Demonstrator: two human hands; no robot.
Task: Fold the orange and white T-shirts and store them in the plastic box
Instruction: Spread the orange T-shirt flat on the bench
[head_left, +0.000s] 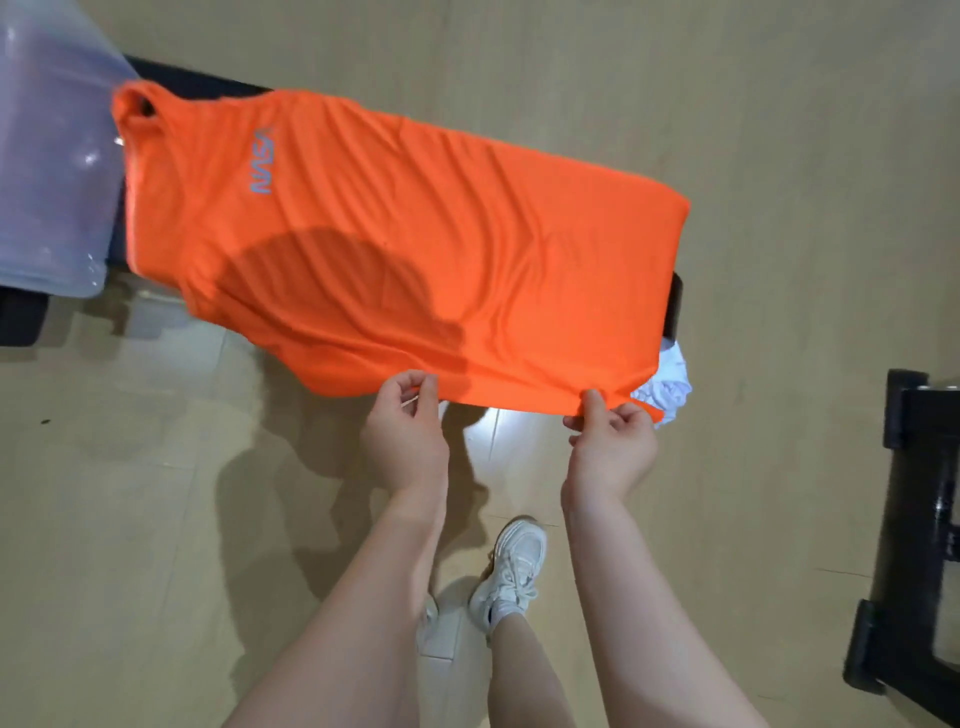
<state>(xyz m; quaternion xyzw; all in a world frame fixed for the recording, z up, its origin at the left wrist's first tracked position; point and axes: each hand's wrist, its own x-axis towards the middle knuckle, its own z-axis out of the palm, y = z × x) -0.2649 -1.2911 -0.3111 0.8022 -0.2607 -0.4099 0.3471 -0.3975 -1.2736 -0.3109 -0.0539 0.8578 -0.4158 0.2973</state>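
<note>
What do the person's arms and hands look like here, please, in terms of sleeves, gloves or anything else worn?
Both forearms are bare, with no sleeves in view. The left hand and right hand are ungloved; no rings, watch or bracelets show.

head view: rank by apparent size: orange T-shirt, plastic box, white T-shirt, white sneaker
1. Orange NASA-print T-shirt
2. Translucent plastic box, cut off by the frame edge
3. White sneaker and crumpled white T-shirt: alike; the T-shirt is mostly hidden.

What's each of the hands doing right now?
Left hand: pinching the near edge of the orange T-shirt.
Right hand: pinching the same edge.
</note>
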